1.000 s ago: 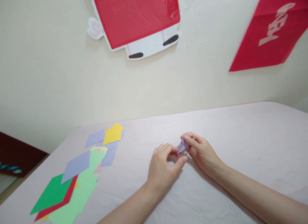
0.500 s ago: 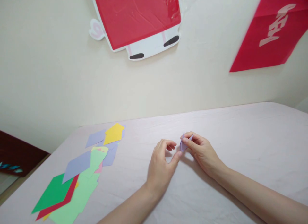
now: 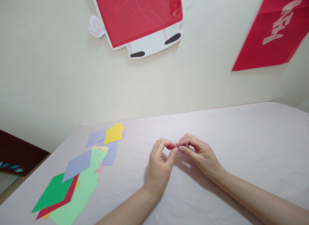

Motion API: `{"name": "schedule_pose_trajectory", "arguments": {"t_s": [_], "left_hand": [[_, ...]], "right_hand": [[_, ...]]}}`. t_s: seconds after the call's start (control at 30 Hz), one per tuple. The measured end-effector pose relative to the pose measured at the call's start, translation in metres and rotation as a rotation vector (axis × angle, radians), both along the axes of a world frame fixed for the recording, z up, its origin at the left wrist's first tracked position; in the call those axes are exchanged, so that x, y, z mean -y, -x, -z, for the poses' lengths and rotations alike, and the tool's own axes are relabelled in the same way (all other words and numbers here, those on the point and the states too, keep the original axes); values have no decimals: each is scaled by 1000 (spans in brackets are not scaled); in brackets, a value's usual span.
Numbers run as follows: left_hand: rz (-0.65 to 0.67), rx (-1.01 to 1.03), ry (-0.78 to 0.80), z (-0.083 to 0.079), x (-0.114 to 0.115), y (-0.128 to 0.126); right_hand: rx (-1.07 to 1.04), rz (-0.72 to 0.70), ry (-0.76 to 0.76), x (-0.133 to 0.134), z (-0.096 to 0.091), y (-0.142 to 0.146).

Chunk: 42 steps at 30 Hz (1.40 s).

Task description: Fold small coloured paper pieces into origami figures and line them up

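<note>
My left hand (image 3: 160, 162) and my right hand (image 3: 200, 154) meet a little above the pale pink table (image 3: 241, 138), near its middle. Both pinch a small folded lilac paper piece (image 3: 180, 147) between fingertips and thumbs. Only a sliver of the paper shows between the fingers; the rest is hidden by them. Both hands are closed on it.
A loose spread of coloured paper sheets (image 3: 79, 173) lies on the table to the left: green, red, lilac, light green, with a yellow sheet (image 3: 114, 133) at the far end. The cream wall behind carries a red and white cut-out (image 3: 138, 22) and a red banner (image 3: 270, 34).
The folded lilac piece stuck out of my right fingers earlier; now both hands have closed on it and lifted slightly, hiding most of it. My left fingers moved up to the paper.
</note>
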<state>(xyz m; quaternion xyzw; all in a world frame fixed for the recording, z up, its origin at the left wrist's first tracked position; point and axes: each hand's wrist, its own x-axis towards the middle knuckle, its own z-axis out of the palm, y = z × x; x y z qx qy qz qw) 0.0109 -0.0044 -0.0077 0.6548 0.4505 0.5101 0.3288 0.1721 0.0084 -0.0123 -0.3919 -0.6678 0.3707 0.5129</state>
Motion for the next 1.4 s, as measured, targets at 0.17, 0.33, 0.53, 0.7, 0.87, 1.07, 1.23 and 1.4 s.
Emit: {"name": "schedule_pose_trajectory", "arguments": {"t_s": [0.17, 0.33, 0.53, 0.7, 0.87, 1.07, 1.23, 1.4], "left_hand": [[-11, 10, 24, -1, 0, 0], [-8, 0, 45, -2, 1, 0], [5, -15, 82, -2, 2, 0], [0, -6, 99, -2, 1, -1], [-5, 42, 116, -2, 0, -1], [36, 128, 234, 0, -2, -2], [78, 224, 298, -2, 0, -2], [107, 291, 364, -3, -1, -2]], "right_hand": [[20, 1, -21, 0, -1, 1], [32, 18, -42, 0, -2, 0], [26, 31, -76, 1, -2, 0], [51, 35, -88, 2, -4, 0], [66, 31, -105, 1, -3, 0], [115, 16, -183, 2, -4, 0], [169, 23, -234, 3, -5, 0], [192, 42, -234, 2, -5, -1]]}}
